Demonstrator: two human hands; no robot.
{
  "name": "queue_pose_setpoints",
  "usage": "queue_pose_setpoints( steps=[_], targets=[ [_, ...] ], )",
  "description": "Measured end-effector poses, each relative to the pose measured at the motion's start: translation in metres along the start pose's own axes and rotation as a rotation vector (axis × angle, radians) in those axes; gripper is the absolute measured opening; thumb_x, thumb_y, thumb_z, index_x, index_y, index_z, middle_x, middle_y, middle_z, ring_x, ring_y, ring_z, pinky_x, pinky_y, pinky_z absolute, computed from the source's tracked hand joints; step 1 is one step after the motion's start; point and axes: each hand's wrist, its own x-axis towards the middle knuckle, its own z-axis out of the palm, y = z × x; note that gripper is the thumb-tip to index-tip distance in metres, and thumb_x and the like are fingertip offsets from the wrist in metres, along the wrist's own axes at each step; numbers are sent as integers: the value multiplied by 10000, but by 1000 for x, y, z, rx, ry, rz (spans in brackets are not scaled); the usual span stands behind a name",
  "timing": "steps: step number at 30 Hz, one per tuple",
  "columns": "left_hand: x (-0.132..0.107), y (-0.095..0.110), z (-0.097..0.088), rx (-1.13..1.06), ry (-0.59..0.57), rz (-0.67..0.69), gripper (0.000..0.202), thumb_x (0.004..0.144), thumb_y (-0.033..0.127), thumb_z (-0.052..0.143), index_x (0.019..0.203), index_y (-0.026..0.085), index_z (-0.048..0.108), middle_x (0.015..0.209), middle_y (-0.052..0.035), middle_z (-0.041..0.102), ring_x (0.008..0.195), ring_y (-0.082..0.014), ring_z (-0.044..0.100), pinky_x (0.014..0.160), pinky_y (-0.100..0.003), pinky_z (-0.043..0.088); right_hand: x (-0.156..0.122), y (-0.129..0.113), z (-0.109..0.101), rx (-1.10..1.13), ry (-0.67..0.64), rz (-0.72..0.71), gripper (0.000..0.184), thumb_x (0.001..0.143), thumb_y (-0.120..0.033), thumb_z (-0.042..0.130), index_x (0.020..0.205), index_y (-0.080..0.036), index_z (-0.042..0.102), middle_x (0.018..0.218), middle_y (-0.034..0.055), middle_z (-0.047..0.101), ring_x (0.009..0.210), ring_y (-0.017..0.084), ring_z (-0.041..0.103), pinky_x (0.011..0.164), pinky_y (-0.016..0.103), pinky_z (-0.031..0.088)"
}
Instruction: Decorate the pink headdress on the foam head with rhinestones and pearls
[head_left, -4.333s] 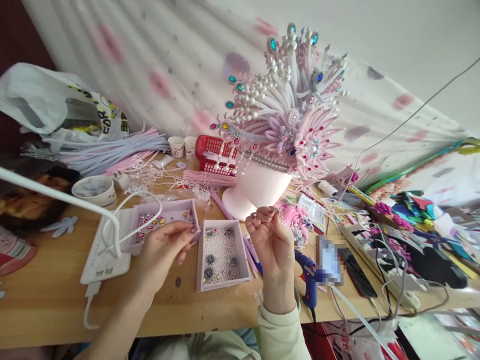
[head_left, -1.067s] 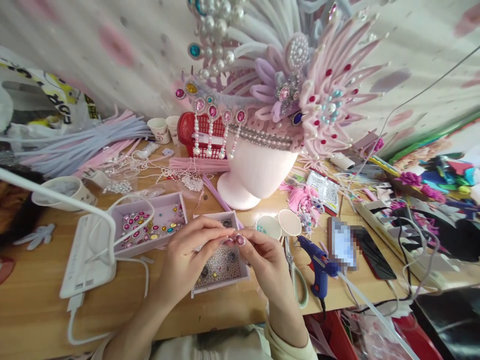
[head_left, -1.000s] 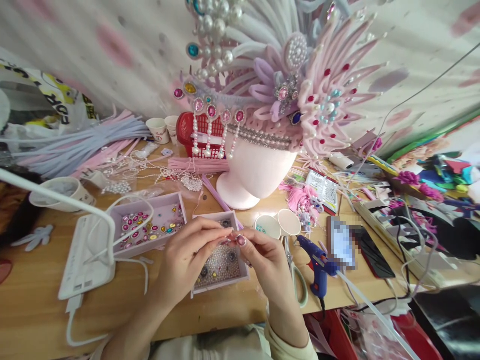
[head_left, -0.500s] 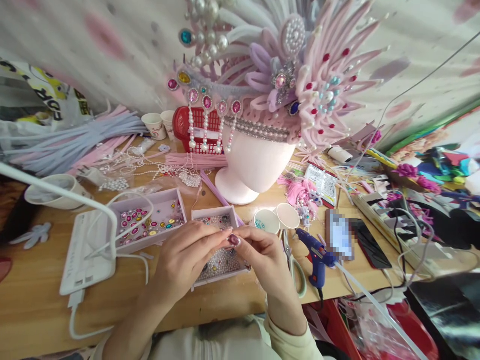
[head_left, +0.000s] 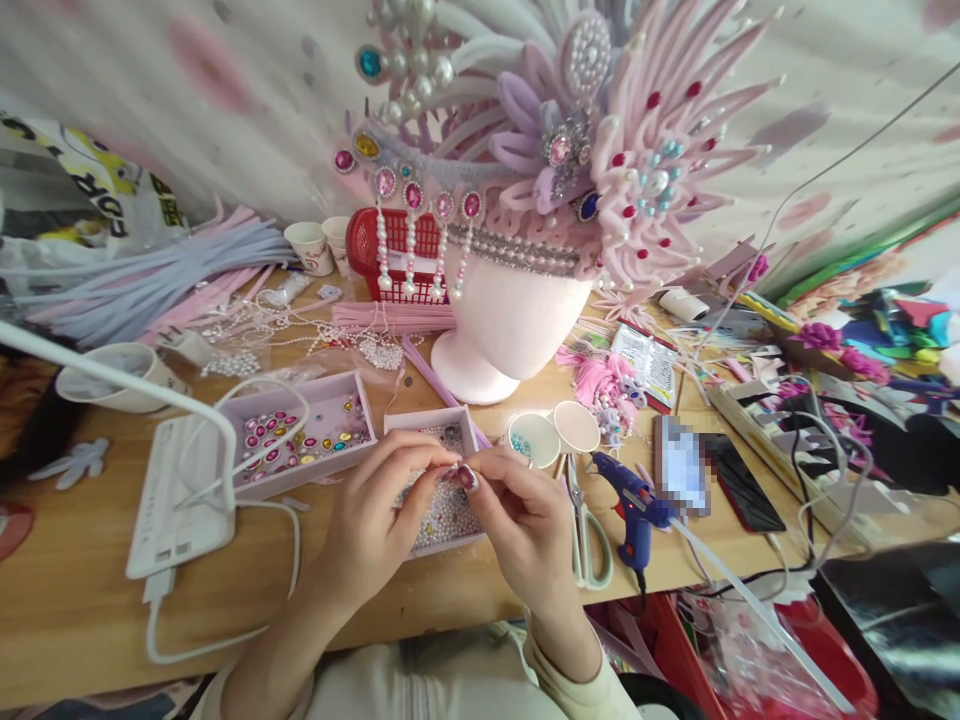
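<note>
My left hand and my right hand meet fingertip to fingertip over a small pale box of pearl beads. Both are closed in a pinch, thumb against fingers. Whatever lies between the tips is too small to make out. A dark red painted nail shows on my right thumb. Behind the box, a white foam head wears a large pink, lilac and pale blue headdress with pearls, gems and hanging bead strings. To the left lies a tray of coloured gems.
Right of my hands are scissors, a blue glue gun, two paper cups and two phones. A white power strip with looping cables lies left. At the back stand a red basket and bundled fuzzy stems.
My left fingers have opened out a little from their earlier closer fold, and the fingertips still meet. The view has shifted slightly; objects on the table stay in place.
</note>
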Motion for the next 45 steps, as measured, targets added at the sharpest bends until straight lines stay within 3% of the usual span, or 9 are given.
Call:
queue_pose_setpoints(
  steps=[8,19,25,28,31,33,37,40,45],
  targets=[
    [-4,1,-2,-64,-14,-70,246,1013,36,529,1074,206,697,1004,9,721,962,-82,693,903,-148,544,-2,1,0,-72,-21,-53,171,975,-122,655,954,-251,765,864,-22,731,767,97,655,685,199,503],
    [-6,-1,-1,-67,6,-76,264,1005,42,536,1068,222,719,983,-8,757,914,-118,727,827,-206,593,-2,1,5,-69,-7,-3,197,974,-147,653,979,-283,796,829,-36,718,703,87,626,604,189,460],
    [-5,-13,-12,-77,114,-250,189,1009,109,558,1045,229,699,947,3,708,780,-109,699,714,-219,575,-2,6,-5,22,126,189,138,969,-298,710,889,-247,810,687,-21,662,556,85,528,503,210,391],
    [-5,-25,-15,-18,6,-233,168,1017,147,519,930,205,651,914,-15,674,826,-147,675,731,-264,553,0,9,-9,265,196,357,221,909,-440,785,828,-238,818,593,-36,591,437,63,444,412,194,356],
    [-6,-34,-11,156,-204,-104,250,1019,181,519,791,200,619,853,-21,674,823,-191,642,773,-339,521,6,8,-8,517,221,497,308,749,-508,913,745,-217,813,636,-17,643,398,28,362,353,172,320],
    [-6,-34,-8,223,-241,-34,289,1018,225,566,738,200,634,831,-26,695,816,-211,635,789,-371,513,10,6,-5,649,213,592,345,653,-506,971,715,-207,809,652,-13,661,393,9,311,325,153,288],
    [0,-18,-7,-33,-144,-189,166,1023,194,585,980,219,743,962,-18,765,903,-167,706,816,-293,558,13,4,-1,750,163,711,371,594,-481,1003,724,-194,808,662,-19,666,403,-4,255,308,132,275],
    [11,-3,-4,-288,-119,-274,237,981,201,678,1202,247,750,1120,-21,788,918,-131,745,819,-233,597,11,7,2,757,100,712,374,626,-491,988,741,-189,798,569,-43,599,398,8,252,314,134,299],
    [24,8,9,-376,-53,-319,165,936,139,707,837,232,801,847,7,780,815,-132,733,755,-212,590,5,12,6,718,31,651,383,735,-543,919,703,-195,764,432,-83,450,360,28,306,334,134,317]
  ],
)
